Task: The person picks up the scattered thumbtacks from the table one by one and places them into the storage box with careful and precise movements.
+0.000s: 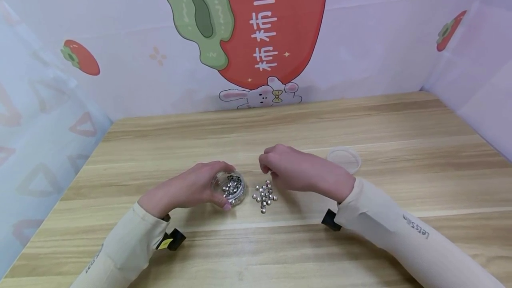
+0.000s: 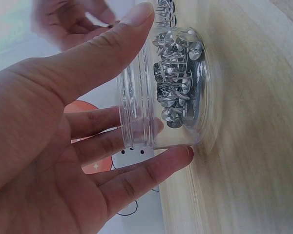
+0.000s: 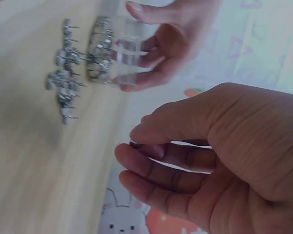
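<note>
My left hand (image 1: 194, 186) grips a clear round plastic jar (image 1: 218, 182), thumb on the near side and fingers round the far side. Silver thumbtacks (image 2: 173, 80) lie heaped inside, and the jar's mouth shows no lid. To its right on the table, more thumbtacks (image 1: 264, 195) stand points up in a star-like cluster. Just above and right of that cluster, my right hand (image 1: 300, 169) is raised off the wood. Its thumb and fingertips pinch a small dark thumbtack (image 3: 135, 145), mostly hidden between them.
A translucent round lid (image 1: 345, 160) lies on the wooden table (image 1: 256, 252) beyond my right wrist. Printed cloth (image 1: 368, 48) hangs behind the table and along both sides. Each forearm has a small black camera (image 1: 331, 220) at the wrist.
</note>
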A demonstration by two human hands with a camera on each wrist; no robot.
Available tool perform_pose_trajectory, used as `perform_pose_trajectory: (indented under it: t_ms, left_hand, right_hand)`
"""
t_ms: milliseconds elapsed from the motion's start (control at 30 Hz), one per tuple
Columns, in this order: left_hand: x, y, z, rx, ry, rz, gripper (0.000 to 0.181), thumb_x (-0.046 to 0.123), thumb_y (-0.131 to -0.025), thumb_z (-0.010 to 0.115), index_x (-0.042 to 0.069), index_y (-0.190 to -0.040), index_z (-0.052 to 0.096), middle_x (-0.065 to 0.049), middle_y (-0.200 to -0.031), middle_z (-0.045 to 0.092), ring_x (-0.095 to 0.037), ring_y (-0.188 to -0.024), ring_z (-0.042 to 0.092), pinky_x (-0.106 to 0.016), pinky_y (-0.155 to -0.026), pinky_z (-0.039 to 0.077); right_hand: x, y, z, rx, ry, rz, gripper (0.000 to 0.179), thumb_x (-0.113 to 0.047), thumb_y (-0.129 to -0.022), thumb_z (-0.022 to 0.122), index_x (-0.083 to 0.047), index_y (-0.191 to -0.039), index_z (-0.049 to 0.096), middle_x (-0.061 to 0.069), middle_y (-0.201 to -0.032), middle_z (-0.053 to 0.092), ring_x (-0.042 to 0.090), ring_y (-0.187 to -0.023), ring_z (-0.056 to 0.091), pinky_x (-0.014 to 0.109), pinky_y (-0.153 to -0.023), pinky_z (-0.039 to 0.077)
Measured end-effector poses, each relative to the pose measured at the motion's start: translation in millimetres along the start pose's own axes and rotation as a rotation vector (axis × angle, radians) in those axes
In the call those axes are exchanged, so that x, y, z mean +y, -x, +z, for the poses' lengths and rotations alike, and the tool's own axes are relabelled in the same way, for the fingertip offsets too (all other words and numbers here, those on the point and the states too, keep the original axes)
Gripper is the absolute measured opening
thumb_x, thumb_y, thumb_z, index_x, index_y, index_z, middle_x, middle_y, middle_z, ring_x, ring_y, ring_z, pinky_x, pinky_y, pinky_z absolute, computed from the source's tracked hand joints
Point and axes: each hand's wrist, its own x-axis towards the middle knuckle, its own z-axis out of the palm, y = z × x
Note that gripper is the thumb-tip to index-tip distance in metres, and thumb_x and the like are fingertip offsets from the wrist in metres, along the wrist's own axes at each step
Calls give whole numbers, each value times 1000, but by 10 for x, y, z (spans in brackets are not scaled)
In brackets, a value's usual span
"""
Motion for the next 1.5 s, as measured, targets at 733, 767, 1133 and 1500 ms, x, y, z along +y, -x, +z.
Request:
perform_pose_trajectory:
  t_ms: [733,767,1133,1500]
  left_hand:
    - [-30,31,-3,15,-21,46,82,39,-67,87,5,-133,53,-10,-133,60,-26,-116,59,-47,-102,46]
    - [-33,32,-6,15,-22,50,82,40,-67,87,5,-133,53,-10,-133,60,-26,-114,60,-46,-101,47]
    - [-57,26,-2,13,12,78,74,43,-68,86,16,-129,54,3,-116,64,-16,-91,55,-34,-84,46]
    - [-54,5,-2,11,22,74,73,42,-68,86,17,-128,54,3,-113,64,-15,-87,57,-32,-80,46]
  right_hand:
    - [-139,-73,40,143,-32,-203,14,5,-86,60,-4,-93,69,5,-88,64,12,-74,58,19,-69,53]
    - [-154,-88,48,136,-34,-202,14,5,-87,60,-4,-94,69,5,-89,64,12,-75,58,19,-69,53]
    - [-352,-245,70,133,-50,-247,19,2,-90,59,-9,-101,69,0,-86,61,11,-76,55,17,-70,48]
    - [-361,-263,70,137,-49,-231,19,0,-90,59,-11,-102,69,0,-88,62,10,-78,56,18,-72,50]
